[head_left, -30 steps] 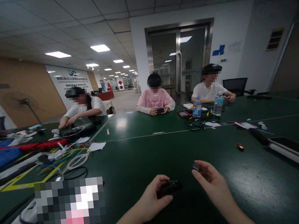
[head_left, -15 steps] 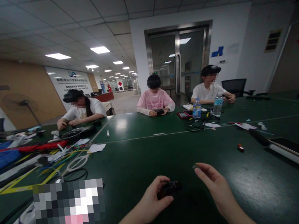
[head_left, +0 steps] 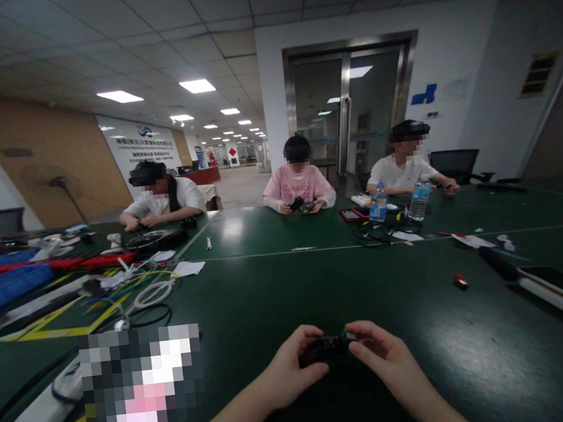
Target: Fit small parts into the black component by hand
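Note:
A small black device (head_left: 326, 348) sits just above the dark green table (head_left: 280, 292) near its front edge. My left hand (head_left: 290, 368) is curled around the device's left end. My right hand (head_left: 380, 355) pinches a small dark part against the device's right end; the part is mostly hidden by my fingertips. Both hands meet at the device.
Cables, white tubing and blue trays (head_left: 5, 287) crowd the left of the table. A small red piece (head_left: 460, 281) lies to the right, with a long dark flat panel (head_left: 562, 292) beyond. Three people sit across; two water bottles (head_left: 378, 203) stand near them.
My right hand moved left with its small part and now meets the device held in my left hand. The view shifted slightly.

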Demonstrator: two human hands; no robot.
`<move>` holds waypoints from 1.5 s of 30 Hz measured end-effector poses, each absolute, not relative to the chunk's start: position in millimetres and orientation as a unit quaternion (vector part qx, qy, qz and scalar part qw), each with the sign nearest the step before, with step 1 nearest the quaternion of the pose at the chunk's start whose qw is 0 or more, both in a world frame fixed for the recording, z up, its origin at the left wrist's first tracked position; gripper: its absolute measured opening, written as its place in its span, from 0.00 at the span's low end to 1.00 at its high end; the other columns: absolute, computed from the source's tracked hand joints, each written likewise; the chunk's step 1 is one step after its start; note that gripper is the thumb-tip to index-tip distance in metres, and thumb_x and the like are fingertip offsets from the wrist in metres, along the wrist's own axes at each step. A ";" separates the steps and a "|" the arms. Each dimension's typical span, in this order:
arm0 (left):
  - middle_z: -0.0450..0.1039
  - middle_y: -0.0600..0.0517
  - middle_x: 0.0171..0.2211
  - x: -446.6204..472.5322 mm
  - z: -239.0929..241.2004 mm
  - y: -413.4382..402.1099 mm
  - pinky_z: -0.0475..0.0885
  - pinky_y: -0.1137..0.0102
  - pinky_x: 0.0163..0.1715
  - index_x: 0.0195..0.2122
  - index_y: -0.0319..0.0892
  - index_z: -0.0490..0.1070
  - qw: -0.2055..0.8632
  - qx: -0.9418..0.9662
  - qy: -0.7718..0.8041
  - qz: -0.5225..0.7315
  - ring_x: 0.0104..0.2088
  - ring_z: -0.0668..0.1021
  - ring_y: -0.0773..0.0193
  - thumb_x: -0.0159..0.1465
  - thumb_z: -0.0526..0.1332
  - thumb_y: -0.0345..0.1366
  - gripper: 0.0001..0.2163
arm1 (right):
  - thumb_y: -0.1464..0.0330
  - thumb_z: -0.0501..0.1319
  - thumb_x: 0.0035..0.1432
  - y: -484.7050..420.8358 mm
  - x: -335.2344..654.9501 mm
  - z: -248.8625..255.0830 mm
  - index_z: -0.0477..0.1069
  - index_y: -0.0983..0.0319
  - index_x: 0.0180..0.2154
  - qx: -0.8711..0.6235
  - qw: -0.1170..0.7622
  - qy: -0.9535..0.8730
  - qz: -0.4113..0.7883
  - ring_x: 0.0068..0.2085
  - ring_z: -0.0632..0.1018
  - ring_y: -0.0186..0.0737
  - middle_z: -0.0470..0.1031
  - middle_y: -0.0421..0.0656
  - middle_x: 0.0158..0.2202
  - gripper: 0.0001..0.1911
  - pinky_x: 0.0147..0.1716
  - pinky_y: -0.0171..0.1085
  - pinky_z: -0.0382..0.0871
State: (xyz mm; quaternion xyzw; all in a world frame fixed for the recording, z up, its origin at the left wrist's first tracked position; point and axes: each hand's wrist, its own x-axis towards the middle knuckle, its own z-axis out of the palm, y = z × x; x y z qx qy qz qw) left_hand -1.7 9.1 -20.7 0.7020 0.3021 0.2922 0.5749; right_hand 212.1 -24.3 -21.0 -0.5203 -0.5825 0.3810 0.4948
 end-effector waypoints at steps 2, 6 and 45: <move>0.71 0.50 0.43 -0.9 -19.0 8.3 0.68 0.64 0.41 0.49 0.43 0.61 0.571 0.703 0.304 0.296 0.41 0.74 0.59 0.56 0.61 0.25 0.20 | 0.62 0.64 0.50 -25.9 207.9 -19.7 0.76 0.57 0.38 -0.515 0.470 -0.617 0.365 0.46 0.75 0.49 0.76 0.45 0.42 0.12 0.45 0.45 0.69; 0.71 0.49 0.42 0.6 -15.4 6.6 0.67 0.62 0.42 0.48 0.42 0.61 0.576 0.694 0.311 0.301 0.42 0.74 0.58 0.55 0.62 0.25 0.20 | 0.67 0.63 0.52 -29.3 200.9 -18.1 0.76 0.56 0.38 -0.510 0.415 -0.666 0.352 0.51 0.72 0.48 0.71 0.44 0.47 0.10 0.52 0.46 0.64; 0.70 0.52 0.40 -0.4 -25.0 10.0 0.67 0.66 0.40 0.47 0.43 0.63 0.548 0.711 0.325 0.296 0.40 0.73 0.60 0.53 0.63 0.26 0.20 | 0.73 0.60 0.53 -35.8 196.9 -6.5 0.76 0.54 0.37 -0.500 0.357 -0.715 0.333 0.49 0.73 0.43 0.71 0.42 0.47 0.12 0.51 0.40 0.65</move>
